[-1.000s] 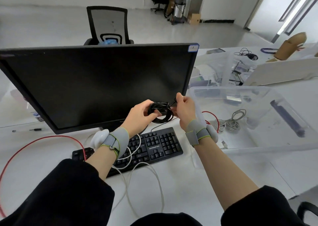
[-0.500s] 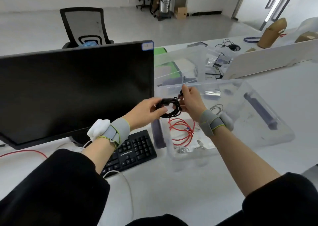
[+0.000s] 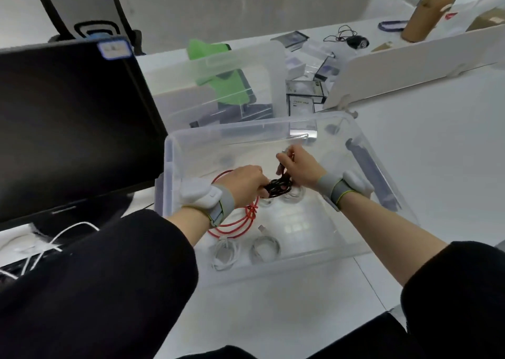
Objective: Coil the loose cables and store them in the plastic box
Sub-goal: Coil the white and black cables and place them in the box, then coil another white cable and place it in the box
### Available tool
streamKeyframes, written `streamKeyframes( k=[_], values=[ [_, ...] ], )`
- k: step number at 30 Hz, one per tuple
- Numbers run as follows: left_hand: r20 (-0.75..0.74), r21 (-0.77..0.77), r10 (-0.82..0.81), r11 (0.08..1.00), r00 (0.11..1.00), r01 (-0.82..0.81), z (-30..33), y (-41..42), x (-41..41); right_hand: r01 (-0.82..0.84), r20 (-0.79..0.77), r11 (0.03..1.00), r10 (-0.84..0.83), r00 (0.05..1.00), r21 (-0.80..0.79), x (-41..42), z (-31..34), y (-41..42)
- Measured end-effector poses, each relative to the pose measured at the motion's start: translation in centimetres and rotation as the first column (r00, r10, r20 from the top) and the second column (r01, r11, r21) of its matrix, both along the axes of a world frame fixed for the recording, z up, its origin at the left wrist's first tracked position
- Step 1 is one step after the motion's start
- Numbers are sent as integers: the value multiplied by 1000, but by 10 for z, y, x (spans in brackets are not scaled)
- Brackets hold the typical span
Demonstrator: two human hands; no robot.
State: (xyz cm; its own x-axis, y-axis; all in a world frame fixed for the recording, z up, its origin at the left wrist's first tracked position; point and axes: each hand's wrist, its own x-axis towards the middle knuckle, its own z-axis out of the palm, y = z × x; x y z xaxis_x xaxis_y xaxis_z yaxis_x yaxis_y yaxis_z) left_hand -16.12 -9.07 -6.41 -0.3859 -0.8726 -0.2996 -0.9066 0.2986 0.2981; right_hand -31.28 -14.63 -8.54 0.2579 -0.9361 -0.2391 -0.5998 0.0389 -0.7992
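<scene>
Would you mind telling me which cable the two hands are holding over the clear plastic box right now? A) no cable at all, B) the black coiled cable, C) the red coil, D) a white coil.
B: the left hand and right hand both grip the black coiled cable inside the plastic box, while the red coil and white coils lie on its floor.
</scene>
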Motion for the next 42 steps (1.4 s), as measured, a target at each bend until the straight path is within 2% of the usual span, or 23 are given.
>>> streamKeyframes(
  k=[5,9,17,22,26,34,42],
  values=[
    [31,97,21,995,999,-24,-41,-19,-25,-123,42,941,116,992,314,-26,-29,-19],
    [102,124,14,992,995,-27,-70,-22,-32,-249,-32,858,294,955,449,-28,-52,-24],
    [249,227,-134,971,959,76,-118,-32,-47,-325,-262,792,508,821,516,-27,-98,-23],
    [298,187,-160,977,941,107,-140,-29,-46,-272,-256,793,467,846,545,-25,-115,-23],
    [385,84,-255,967,887,242,-141,-31,-39,-221,-233,779,424,875,586,-19,-116,-25],
    [345,66,-232,973,909,223,-136,-27,-27,-189,-247,754,424,871,629,-15,-118,-25],
    [281,85,-213,977,936,196,-128,-26,-17,-185,-349,757,486,801,627,-2,-104,-21]
  ],
)
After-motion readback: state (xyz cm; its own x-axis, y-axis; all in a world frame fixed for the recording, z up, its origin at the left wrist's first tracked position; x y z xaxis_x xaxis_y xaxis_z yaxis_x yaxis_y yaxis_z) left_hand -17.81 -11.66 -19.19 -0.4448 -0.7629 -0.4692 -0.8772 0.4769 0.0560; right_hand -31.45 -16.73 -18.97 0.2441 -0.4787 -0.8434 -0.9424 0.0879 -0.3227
